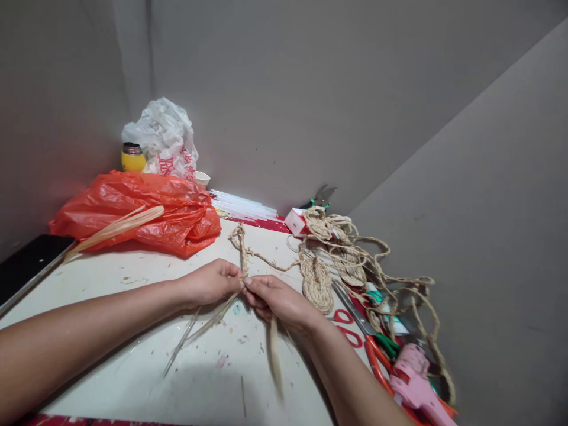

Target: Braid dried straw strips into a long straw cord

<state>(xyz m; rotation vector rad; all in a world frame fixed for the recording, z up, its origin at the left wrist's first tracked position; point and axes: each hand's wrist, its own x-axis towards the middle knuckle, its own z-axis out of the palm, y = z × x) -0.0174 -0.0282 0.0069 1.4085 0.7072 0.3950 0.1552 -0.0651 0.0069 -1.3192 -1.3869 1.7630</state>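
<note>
Head view: pinching a tan, braided plant-fibre cord (244,260) between thumb and fingers of the left hand (216,284); pinching beside that grip with the right hand (279,299), likewise closed, both at the braid's near end. Trailing pale, flat loose strands (276,361) over a white, stained tabletop (133,378). Placed left of a beige, oval rope coil (316,287), nearer than a crumpled, orange-red plastic bag (190,219).

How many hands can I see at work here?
2: the left hand and the right hand, meeting at the near end of the braided cord, over the white tabletop. No other hand shows.
</note>
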